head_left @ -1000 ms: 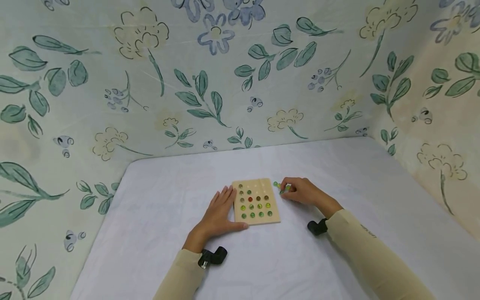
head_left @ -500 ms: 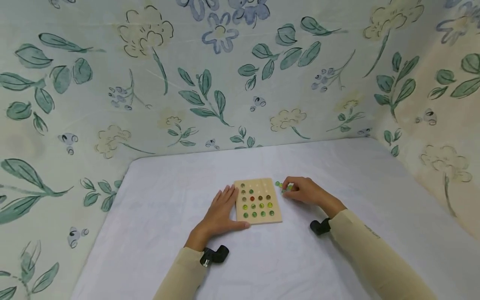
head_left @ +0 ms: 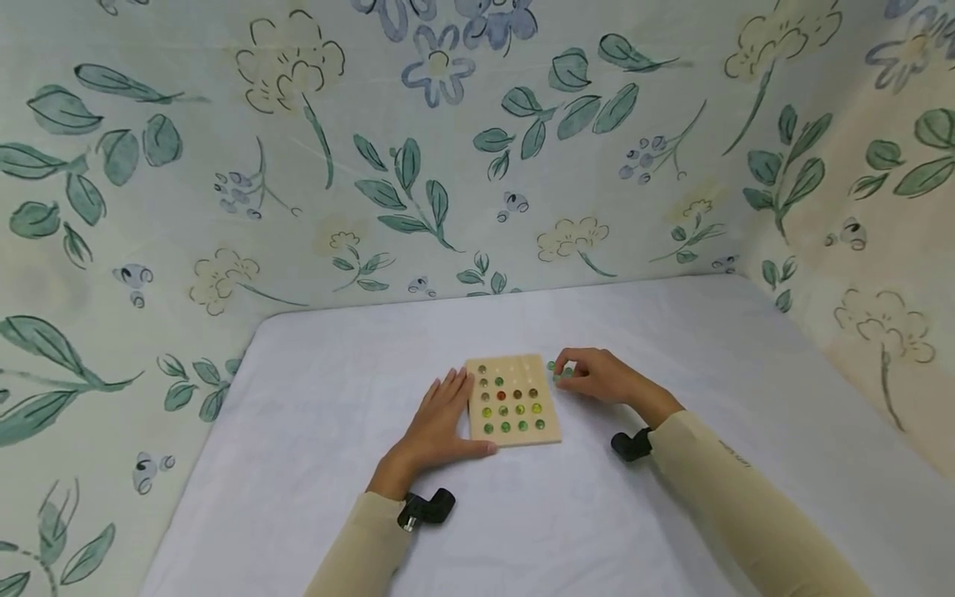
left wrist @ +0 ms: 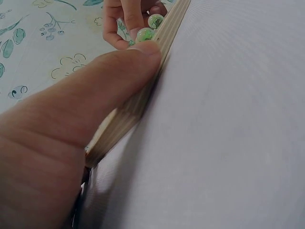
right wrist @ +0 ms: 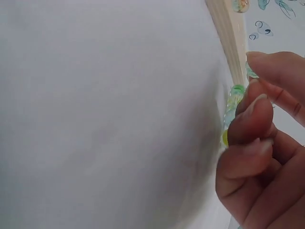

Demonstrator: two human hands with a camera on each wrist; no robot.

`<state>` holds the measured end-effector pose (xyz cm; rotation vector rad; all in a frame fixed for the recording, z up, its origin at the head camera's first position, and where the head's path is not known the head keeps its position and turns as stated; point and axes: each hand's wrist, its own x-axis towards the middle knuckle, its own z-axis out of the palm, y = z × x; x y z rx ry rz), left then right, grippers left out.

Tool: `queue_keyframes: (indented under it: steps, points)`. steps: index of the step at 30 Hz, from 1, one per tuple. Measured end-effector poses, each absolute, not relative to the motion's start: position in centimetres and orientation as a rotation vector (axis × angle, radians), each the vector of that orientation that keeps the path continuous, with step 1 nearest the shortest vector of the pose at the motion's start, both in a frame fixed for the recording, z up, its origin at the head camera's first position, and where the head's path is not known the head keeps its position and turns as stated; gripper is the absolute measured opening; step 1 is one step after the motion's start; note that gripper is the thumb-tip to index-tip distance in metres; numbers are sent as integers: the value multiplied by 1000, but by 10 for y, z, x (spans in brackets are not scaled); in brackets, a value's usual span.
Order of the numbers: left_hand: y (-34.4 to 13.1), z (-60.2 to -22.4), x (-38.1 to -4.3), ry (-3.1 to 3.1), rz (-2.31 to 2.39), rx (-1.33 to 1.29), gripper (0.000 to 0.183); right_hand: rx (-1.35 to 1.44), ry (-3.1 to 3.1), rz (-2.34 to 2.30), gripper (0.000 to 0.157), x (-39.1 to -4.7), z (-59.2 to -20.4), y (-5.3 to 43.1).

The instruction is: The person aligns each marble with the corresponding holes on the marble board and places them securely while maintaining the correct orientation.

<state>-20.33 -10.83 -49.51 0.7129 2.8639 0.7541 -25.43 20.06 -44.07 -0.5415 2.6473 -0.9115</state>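
Note:
A square wooden board (head_left: 513, 361) lies on the table, with rows of green, yellow-green, brownish and red marbles in its hollows. My left hand (head_left: 436, 423) rests along the board's left side, fingers straight. Its thumb (left wrist: 119, 71) touches the front edge in the left wrist view. Just right of the board, my right hand (head_left: 600, 377) has its thumb and forefinger around a green marble (right wrist: 251, 72), partly hidden. Behind those fingers in the right wrist view lie loose green and yellow marbles (right wrist: 233, 102); others may be hidden by the hand.
A white cloth (head_left: 515, 514) covers the table. Flower-printed fabric (head_left: 448, 166) hangs behind it and on both sides. Each wrist carries a small black camera, such as the left one (head_left: 429, 507).
My right hand has lifted slightly and shifted a little left toward the board, with a green marble at its fingertips. The left hand and the board stay in place.

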Motion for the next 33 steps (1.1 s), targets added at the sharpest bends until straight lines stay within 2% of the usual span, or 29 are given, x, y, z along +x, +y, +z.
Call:
queue_keyframes:
  steps: [33]
  points:
    - [-108, -495, -205, 2867, 722, 710, 122, -518, 2642, -960, 15, -261, -436, 175]
